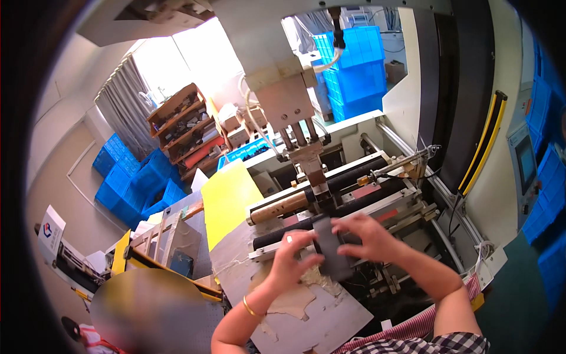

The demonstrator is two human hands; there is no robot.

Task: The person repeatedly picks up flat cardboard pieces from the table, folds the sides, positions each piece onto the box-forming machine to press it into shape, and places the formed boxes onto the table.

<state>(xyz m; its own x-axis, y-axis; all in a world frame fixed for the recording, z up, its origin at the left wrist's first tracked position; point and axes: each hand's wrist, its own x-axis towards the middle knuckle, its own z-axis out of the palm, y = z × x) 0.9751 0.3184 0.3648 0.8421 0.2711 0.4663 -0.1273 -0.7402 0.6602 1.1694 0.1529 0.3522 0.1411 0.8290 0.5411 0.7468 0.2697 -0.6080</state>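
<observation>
a grey board (pixel 333 315) in front, the left hand (pixel 290 259) and right hand (pixel 371 239) pinching a dark grey piece (pixel 333 252) between them, a black roller (pixel 283 232) just beyond, a yellow sheet (pixel 230 203) to the left, stacked blue boxes (pixel 358 74) far back

Crate stack (pixel 356 71): blue, well beyond the hands (pixel 371 239), roughly straight ahead
Left crates (pixel 115 197): blue, piled, some tilted, far ahead-left of hands
Right crates (pixel 545 194): blue, stacked, well right of hands
Shelf (pixel 175 100): wooden, loaded, far ahead-left of hands
Curtain (pixel 125 97): grey, left of shelf, far from hands
Window (pixel 188 50): overexposed, far ahead-left of hands
Floor (pixel 522 277): green, right of hands
</observation>
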